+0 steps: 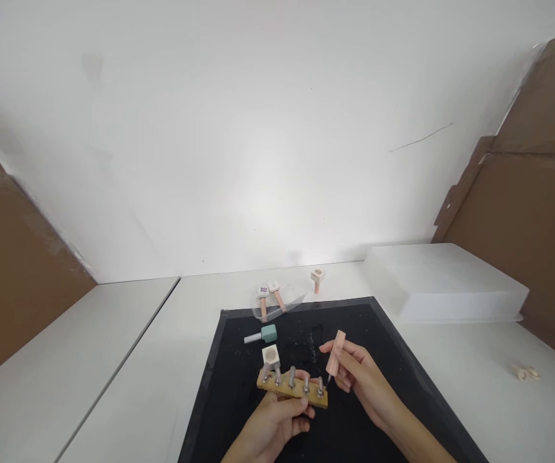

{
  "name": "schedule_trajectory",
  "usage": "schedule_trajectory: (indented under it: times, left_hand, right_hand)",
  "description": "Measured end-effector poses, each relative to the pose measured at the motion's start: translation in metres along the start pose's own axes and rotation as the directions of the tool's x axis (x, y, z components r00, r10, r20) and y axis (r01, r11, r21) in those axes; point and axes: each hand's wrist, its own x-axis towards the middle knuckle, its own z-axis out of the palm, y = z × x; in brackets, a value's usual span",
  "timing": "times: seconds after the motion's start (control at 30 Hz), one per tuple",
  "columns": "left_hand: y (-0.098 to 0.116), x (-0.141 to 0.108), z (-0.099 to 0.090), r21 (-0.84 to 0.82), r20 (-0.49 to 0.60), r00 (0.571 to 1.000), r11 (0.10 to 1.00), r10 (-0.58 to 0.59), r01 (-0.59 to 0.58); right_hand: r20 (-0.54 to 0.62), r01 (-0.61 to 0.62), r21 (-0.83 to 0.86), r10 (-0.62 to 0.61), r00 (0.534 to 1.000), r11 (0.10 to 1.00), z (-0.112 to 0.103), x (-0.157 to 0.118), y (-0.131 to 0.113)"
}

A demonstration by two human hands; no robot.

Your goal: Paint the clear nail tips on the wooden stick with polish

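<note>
My left hand (pixel 280 421) grips a narrow yellow-brown wooden strip (pixel 299 390) from below and in front, thumb on its near edge. Several silver-grey pegs stand in a row along the strip. My right hand (pixel 357 373) pinches the pink handle of a small brush (pixel 336 354), which looks like a nail polish brush. Its thin tip points down beside the peg (pixel 320 386) at the strip's right end; whether they touch, I cannot tell. A white square block-like bottle (pixel 271 355) with a round brownish mark stands just behind the strip's left end.
A teal bottle with a silver cap (pixel 268 333) lies on the black mat (pixel 354 315). Behind it, two pink-handled pieces (pixel 263 305) rest on a clear plastic sheet (pixel 294 301). Another pink-and-white piece (pixel 317 280) stands by the wall. A white lidded box (pixel 460 305) and small cream rings (pixel 528 372) are at right.
</note>
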Motion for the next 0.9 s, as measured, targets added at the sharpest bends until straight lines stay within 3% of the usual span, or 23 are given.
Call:
schedule_trajectory:
  times: [0.9]
  left_hand:
    - [-0.0032, -0.0007, 0.0018, 0.091, 0.06, 0.997, 0.995, 0.041, -0.046]
  right_hand:
    - [-0.043, 0.027, -0.046, -0.029, 0.999, 0.999, -0.0005, 0.0019, 0.0011]
